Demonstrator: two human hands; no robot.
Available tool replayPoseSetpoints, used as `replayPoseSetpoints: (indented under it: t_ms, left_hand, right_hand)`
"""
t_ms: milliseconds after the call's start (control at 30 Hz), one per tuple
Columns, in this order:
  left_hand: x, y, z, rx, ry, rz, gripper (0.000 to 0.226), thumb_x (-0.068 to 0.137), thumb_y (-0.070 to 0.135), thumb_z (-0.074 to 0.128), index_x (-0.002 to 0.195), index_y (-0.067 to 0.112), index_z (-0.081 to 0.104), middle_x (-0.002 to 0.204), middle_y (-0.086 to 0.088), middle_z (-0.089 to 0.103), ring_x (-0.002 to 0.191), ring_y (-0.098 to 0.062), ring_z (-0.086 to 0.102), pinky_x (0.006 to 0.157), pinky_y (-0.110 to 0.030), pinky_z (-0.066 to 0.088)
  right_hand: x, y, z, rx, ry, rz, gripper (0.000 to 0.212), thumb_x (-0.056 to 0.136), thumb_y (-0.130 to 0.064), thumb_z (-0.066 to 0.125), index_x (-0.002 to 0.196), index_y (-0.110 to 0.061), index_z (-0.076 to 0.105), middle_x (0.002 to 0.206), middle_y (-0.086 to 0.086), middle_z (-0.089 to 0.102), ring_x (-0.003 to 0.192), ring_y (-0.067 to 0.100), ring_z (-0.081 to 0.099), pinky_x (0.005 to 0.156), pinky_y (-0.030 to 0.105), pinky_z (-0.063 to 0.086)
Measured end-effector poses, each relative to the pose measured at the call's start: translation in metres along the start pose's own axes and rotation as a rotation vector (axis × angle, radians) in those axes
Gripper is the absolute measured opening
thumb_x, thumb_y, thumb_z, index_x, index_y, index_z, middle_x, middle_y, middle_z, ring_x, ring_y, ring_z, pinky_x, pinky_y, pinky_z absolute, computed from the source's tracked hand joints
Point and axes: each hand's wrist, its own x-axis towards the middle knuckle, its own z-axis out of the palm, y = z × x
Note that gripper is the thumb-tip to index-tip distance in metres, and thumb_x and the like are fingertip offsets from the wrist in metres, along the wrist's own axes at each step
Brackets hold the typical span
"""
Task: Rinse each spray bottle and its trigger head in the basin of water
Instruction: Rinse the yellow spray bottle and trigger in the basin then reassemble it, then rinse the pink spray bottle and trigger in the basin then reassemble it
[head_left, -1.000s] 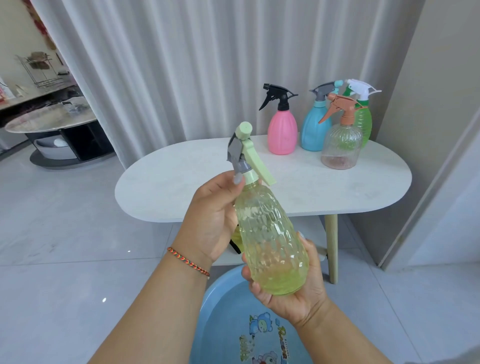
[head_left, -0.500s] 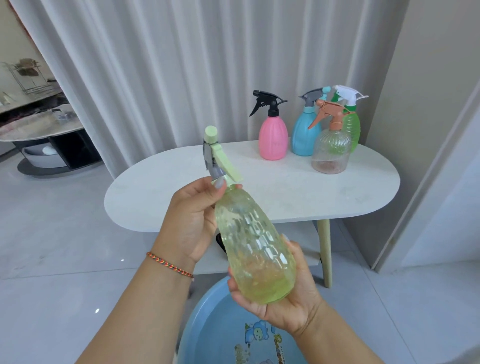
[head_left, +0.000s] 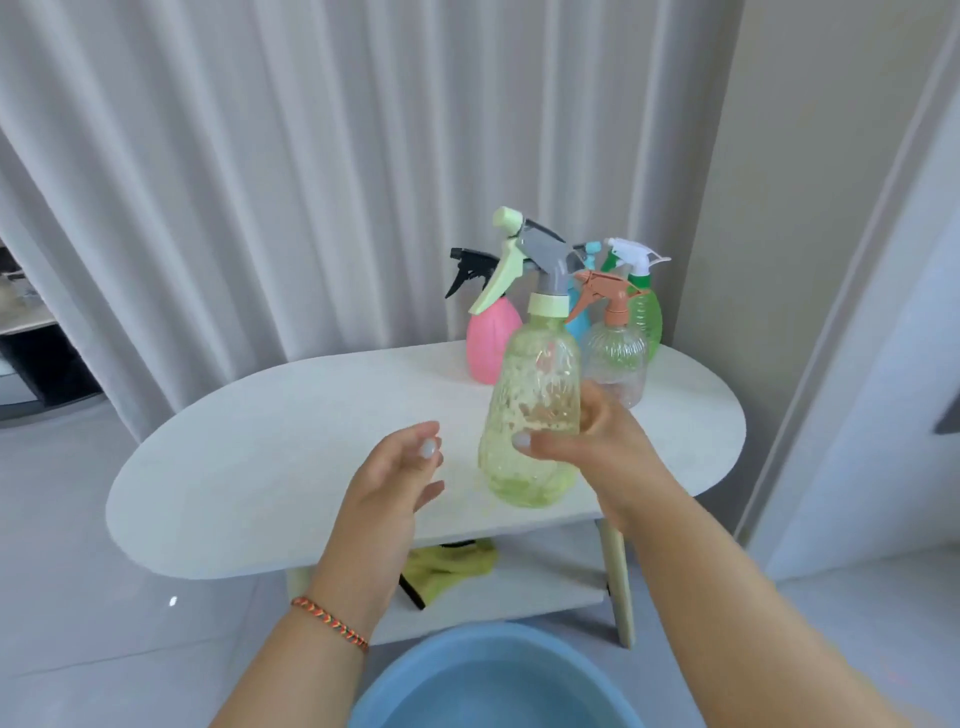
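Observation:
A pale yellow-green spray bottle (head_left: 535, 410) with a grey and light green trigger head (head_left: 524, 254) stands upright at the table's near edge. My right hand (head_left: 592, 441) is wrapped around its lower body. My left hand (head_left: 400, 467) hovers just to its left, fingers loosely apart, holding nothing. Behind it stand a pink bottle (head_left: 485, 338) with a black trigger, a clear bottle (head_left: 618, 358) with an orange trigger, a green bottle (head_left: 649, 312) with a white trigger, and a mostly hidden blue bottle (head_left: 576, 322). The blue basin (head_left: 493, 675) sits on the floor below.
The white oval table (head_left: 260, 467) has a lower shelf with a yellow-green cloth (head_left: 447, 566) on it. A pleated curtain (head_left: 311, 156) hangs behind. A wall and door frame (head_left: 831, 260) close off the right side.
The yellow-green bottle went from tilted over the basin to upright at the table's edge. My left hand let go of its neck. The view tilted up, showing less of the basin.

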Motion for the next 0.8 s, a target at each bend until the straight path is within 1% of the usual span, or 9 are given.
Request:
replayPoseSetpoints:
  t_ms: [67, 200, 333, 400, 467, 567, 700, 767, 800]
  left_hand:
    - [0.004, -0.011, 0.0, 0.037, 0.008, -0.007, 0.017, 0.092, 0.018, 0.057, 0.106, 0.02, 0.066, 0.113, -0.002, 0.064, 0.109, -0.016, 0.06, 0.096, -0.037, 0.049]
    - [0.01, -0.027, 0.0, 0.073, 0.029, -0.005, 0.017, 0.09, 0.008, 0.057, 0.1, 0.017, 0.067, 0.102, -0.004, 0.067, 0.098, -0.019, 0.063, 0.086, -0.033, 0.052]
    - [0.016, -0.039, 0.0, 0.043, 0.025, 0.003, 0.018, 0.076, 0.016, 0.066, 0.093, 0.014, 0.068, 0.084, -0.006, 0.068, 0.071, -0.012, 0.066, 0.068, -0.027, 0.055]
    - [0.019, -0.044, 0.0, 0.03, 0.035, 0.013, 0.011, 0.084, 0.001, 0.065, 0.091, 0.009, 0.068, 0.075, -0.006, 0.066, 0.061, -0.01, 0.063, 0.061, -0.024, 0.056]
    - [0.02, -0.048, 0.001, 0.032, 0.038, 0.018, 0.02, 0.087, -0.01, 0.054, 0.091, 0.005, 0.066, 0.067, -0.004, 0.066, 0.055, -0.01, 0.061, 0.057, -0.021, 0.054]
    - [0.021, -0.051, 0.002, 0.042, 0.032, 0.033, 0.024, 0.086, -0.014, 0.051, 0.094, 0.004, 0.063, 0.062, -0.001, 0.065, 0.052, -0.012, 0.058, 0.053, -0.021, 0.052]
    - [0.023, -0.053, 0.001, 0.038, 0.028, 0.054, 0.025, 0.086, -0.016, 0.051, 0.095, 0.004, 0.063, 0.061, -0.001, 0.063, 0.05, -0.014, 0.057, 0.052, -0.02, 0.05]
    - [0.023, -0.052, -0.001, 0.042, 0.034, 0.058, 0.024, 0.086, -0.014, 0.052, 0.094, 0.006, 0.063, 0.062, -0.002, 0.063, 0.05, -0.014, 0.057, 0.052, -0.02, 0.05]
    - [0.024, -0.05, -0.001, 0.043, 0.042, 0.06, 0.022, 0.086, -0.013, 0.055, 0.094, 0.007, 0.063, 0.063, -0.003, 0.063, 0.05, -0.014, 0.057, 0.052, -0.02, 0.051]
  right_hand:
    - [0.028, -0.003, -0.006, -0.151, 0.105, 0.017, 0.066, 0.052, -0.021, 0.091, 0.107, -0.016, 0.055, 0.099, -0.001, 0.065, 0.092, 0.014, 0.064, 0.085, 0.032, 0.053]
    - [0.066, 0.008, -0.004, -0.331, 0.224, 0.021, 0.057, 0.061, -0.019, 0.089, 0.102, -0.015, 0.05, 0.082, -0.011, 0.054, 0.077, 0.01, 0.054, 0.061, 0.021, 0.043]
    - [0.095, 0.022, -0.004, -0.411, 0.269, -0.004, 0.054, 0.066, -0.021, 0.086, 0.1, -0.019, 0.045, 0.077, -0.017, 0.048, 0.068, -0.001, 0.046, 0.053, 0.012, 0.035]
    - [0.108, 0.025, -0.004, -0.436, 0.286, -0.013, 0.05, 0.069, -0.023, 0.084, 0.102, -0.018, 0.048, 0.077, -0.015, 0.05, 0.065, -0.003, 0.046, 0.051, 0.012, 0.033]
    - [0.12, 0.028, -0.004, -0.45, 0.312, -0.02, 0.048, 0.072, -0.024, 0.082, 0.108, -0.013, 0.053, 0.082, -0.008, 0.055, 0.07, 0.008, 0.053, 0.054, 0.019, 0.037]
    - [0.136, 0.035, -0.003, -0.521, 0.334, 0.009, 0.055, 0.074, -0.03, 0.08, 0.117, -0.011, 0.053, 0.095, 0.0, 0.061, 0.09, 0.023, 0.061, 0.068, 0.026, 0.041]
    - [0.136, 0.035, 0.0, -0.838, 0.37, 0.091, 0.061, 0.075, -0.039, 0.077, 0.12, -0.009, 0.05, 0.112, 0.007, 0.063, 0.104, 0.028, 0.061, 0.077, 0.033, 0.048]
    - [0.118, 0.03, 0.011, -0.975, 0.552, -0.065, 0.059, 0.073, -0.033, 0.078, 0.118, -0.008, 0.05, 0.112, 0.01, 0.057, 0.105, 0.031, 0.057, 0.081, 0.036, 0.047]
    - [0.108, 0.026, 0.02, -0.975, 0.644, -0.264, 0.052, 0.071, -0.027, 0.078, 0.112, -0.007, 0.053, 0.106, 0.011, 0.057, 0.099, 0.032, 0.058, 0.079, 0.037, 0.047]
